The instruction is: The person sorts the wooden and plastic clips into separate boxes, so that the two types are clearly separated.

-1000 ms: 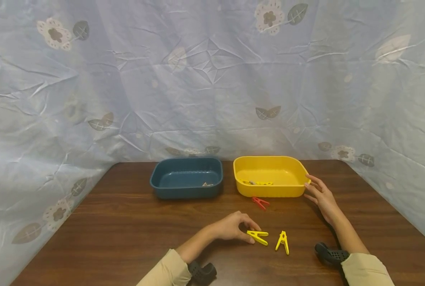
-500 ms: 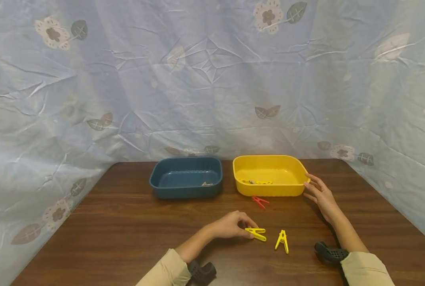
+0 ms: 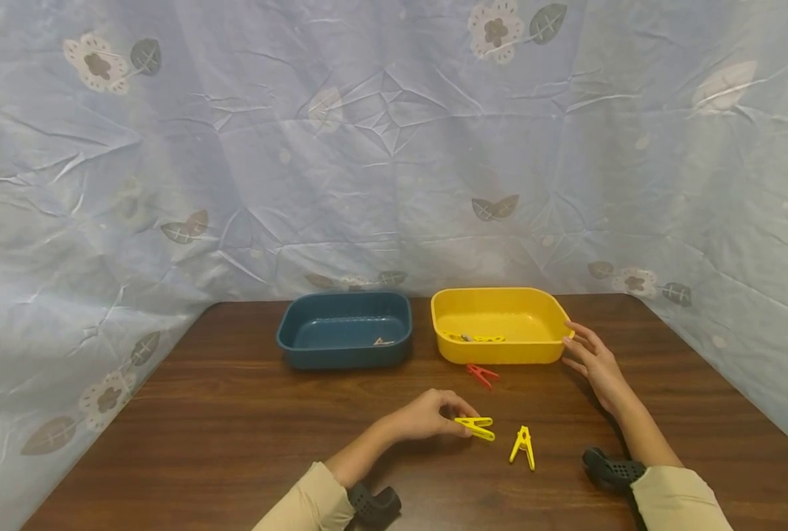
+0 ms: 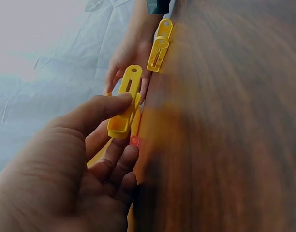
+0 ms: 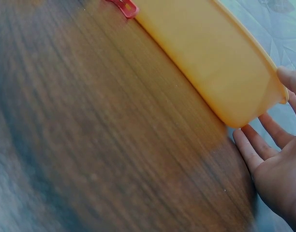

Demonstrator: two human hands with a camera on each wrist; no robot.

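Note:
My left hand (image 3: 425, 417) pinches a yellow clothespin (image 3: 478, 429) between thumb and fingers, its legs pointing right; the left wrist view shows the thumb pressed on this clothespin (image 4: 128, 92) from above. A second yellow clothespin (image 3: 522, 447) lies on the table just to the right. At the right end of a yellow basin (image 3: 500, 354), my right hand (image 3: 602, 372) touches the wall and rim with spread, nearly straight fingers. In front of that basin lies a red clothespin (image 3: 483, 376).
To the left of the yellow basin stands a dark blue basin (image 3: 347, 359), with small pale wooden-looking pieces (image 3: 383, 341) inside. Yellow clothespins (image 3: 483, 338) lie in the yellow basin. A flowered cloth (image 3: 394, 184) hangs behind the brown wooden table (image 3: 221, 442).
Over the last second my left hand has risen slightly with the yellow clothespin, which has shifted a little up and back in the head view. My right hand stays at the yellow basin.

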